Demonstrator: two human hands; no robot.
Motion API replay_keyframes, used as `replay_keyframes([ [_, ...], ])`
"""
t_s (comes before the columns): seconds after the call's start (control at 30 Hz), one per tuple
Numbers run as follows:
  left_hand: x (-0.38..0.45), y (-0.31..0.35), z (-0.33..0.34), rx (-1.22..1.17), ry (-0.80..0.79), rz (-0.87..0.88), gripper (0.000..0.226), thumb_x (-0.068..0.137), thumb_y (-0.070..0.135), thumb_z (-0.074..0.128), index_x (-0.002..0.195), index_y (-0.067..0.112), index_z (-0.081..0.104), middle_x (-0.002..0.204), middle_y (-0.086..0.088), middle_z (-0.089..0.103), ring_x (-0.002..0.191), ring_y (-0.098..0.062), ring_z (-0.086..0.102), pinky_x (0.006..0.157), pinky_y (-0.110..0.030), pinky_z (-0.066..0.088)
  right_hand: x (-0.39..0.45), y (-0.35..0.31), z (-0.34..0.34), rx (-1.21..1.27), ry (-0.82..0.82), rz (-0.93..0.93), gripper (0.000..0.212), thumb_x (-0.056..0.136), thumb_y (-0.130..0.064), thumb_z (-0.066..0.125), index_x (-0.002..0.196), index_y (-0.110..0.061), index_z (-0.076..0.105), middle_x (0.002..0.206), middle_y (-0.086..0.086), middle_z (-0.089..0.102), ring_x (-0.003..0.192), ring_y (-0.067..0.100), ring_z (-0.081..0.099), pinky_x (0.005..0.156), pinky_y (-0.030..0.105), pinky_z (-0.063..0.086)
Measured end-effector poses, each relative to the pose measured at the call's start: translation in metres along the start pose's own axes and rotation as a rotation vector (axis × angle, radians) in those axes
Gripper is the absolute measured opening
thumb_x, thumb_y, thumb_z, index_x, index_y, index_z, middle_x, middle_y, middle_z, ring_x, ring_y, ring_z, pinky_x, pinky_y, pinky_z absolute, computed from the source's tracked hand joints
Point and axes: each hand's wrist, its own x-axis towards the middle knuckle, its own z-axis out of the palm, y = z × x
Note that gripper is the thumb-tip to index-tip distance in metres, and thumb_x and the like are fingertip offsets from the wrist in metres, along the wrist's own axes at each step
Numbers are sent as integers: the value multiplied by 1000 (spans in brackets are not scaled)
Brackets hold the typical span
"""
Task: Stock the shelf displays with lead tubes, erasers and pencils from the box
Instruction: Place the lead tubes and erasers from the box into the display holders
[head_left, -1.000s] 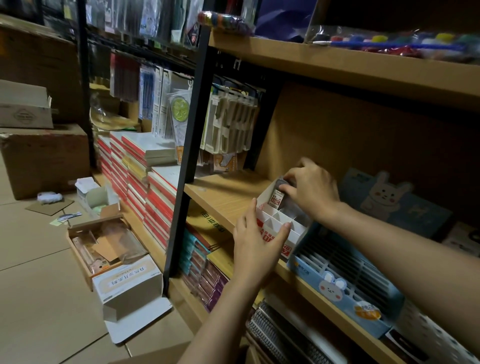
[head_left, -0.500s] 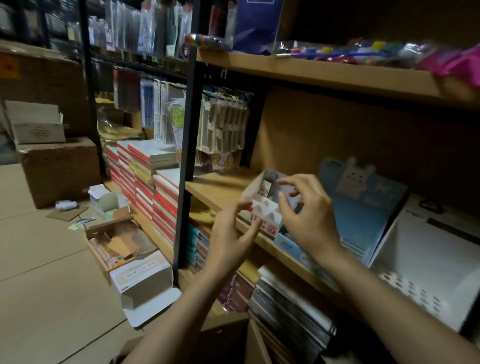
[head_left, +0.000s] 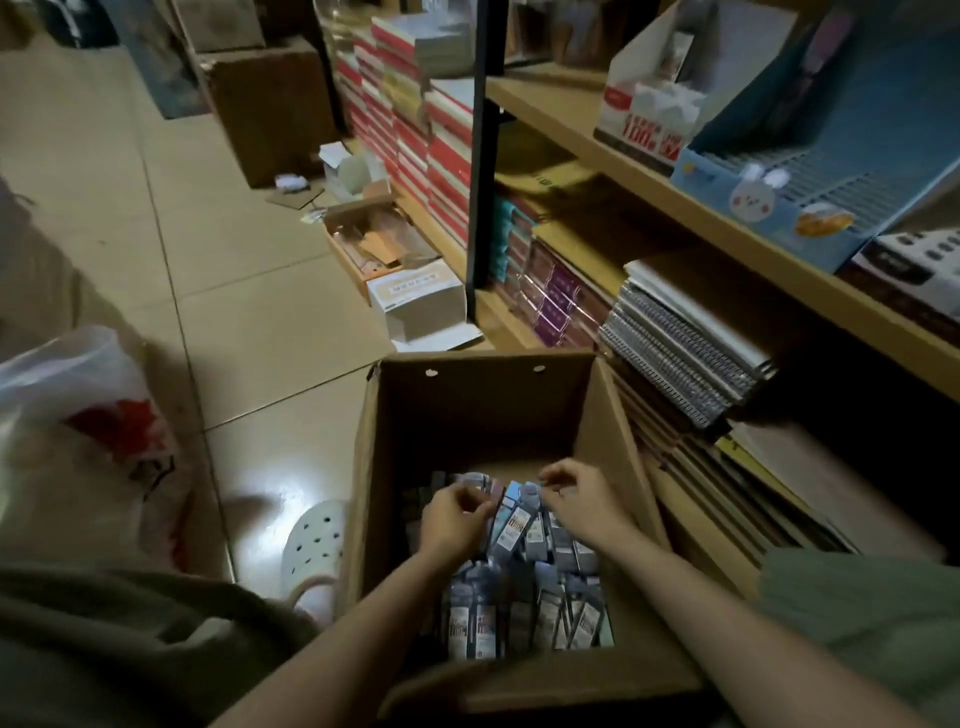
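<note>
Both hands down in the cardboard box (head_left: 613, 415) — left hand (head_left: 454, 519) and right hand (head_left: 582, 504) curl onto the small packs (head_left: 519, 530). Pinch one cleanly, then carry it to the red-and-white display box (head_left: 649, 114) on the shelf (head_left: 571, 135).

Fingertips of left hand (head_left: 453, 515) and right hand (head_left: 581, 505) curl down among packets (head_left: 519, 530) in box (head_left: 483, 400); whether either pinches one, cannot tell. Packet print too small and dim to read. Box near wall hides lower packets. White display (head_left: 644, 111) and blue display (head_left: 810, 171) on shelf (head_left: 571, 130) cut off by top edge; compartments unseen. Plastic bag (head_left: 67, 415) cut by left edge.
</note>
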Motion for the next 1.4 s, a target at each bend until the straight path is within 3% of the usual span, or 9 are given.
replay_keyframes([
  [0.1,0,-35,17,-20,44,-164,7,90,16,67,96,14,65,101,-7,70,92,-18,65,87,-36,55,5,33,19,-54,-42,181,12,89,-11,68,96,-19,64,90,4,66,85,19,62,76,32,52],
  [0.23,13,-46,33,-49,98,-217,33,88,17,69,120,14,60,115,-6,65,94,-15,65,76,-28,57,18,51,34,-159,-65,291,34,88,-21,71,120,-16,60,88,6,65,72,14,57,62,24,46],
  [0.37,41,-45,43,2,212,-145,38,86,16,71,122,13,59,124,-7,58,110,-20,59,96,-35,50,42,57,48,-344,-76,230,66,81,-38,77,138,-20,49,133,9,53,121,25,51,99,35,45],
  [0.53,68,-53,51,18,236,-92,44,80,17,77,120,13,58,121,-4,55,110,-20,55,97,-37,48,60,61,64,-556,-82,207,83,70,-53,80,141,-30,42,144,4,36,130,27,40,106,39,40],
  [0.8,76,-65,51,-24,214,-109,49,76,-5,72,119,11,55,112,-6,59,101,-22,60,88,-36,53,61,71,72,-319,-3,248,64,69,-24,87,116,-22,45,126,-1,49,116,20,49,93,35,46],
  [0.93,71,-65,44,-146,179,-155,48,80,-7,68,122,14,53,107,-1,64,101,-17,62,80,-24,50,55,73,65,-27,13,270,31,89,-11,68,105,-25,46,93,0,62,70,15,58,64,33,50],
  [1.07,68,-53,39,-200,154,-86,29,89,16,67,118,16,61,106,3,66,96,-10,62,87,-26,52,59,67,51,157,86,236,23,92,-4,62,101,-24,55,98,5,67,82,24,67,82,49,57],
  [1.23,64,-34,40,-368,-261,36,27,97,19,56,124,15,59,110,1,67,101,-12,64,86,-23,53,67,46,42,180,-28,116,31,88,-7,68,94,-36,57,98,0,67,86,26,69,75,43,59],
  [1.4,68,-38,38,-502,-86,-100,19,100,5,46,114,13,56,102,-11,66,79,-15,65,68,-25,55,84,42,43,39,-2,35,24,86,-20,72,106,-28,62,100,-4,65,88,8,64,81,25,55],
])
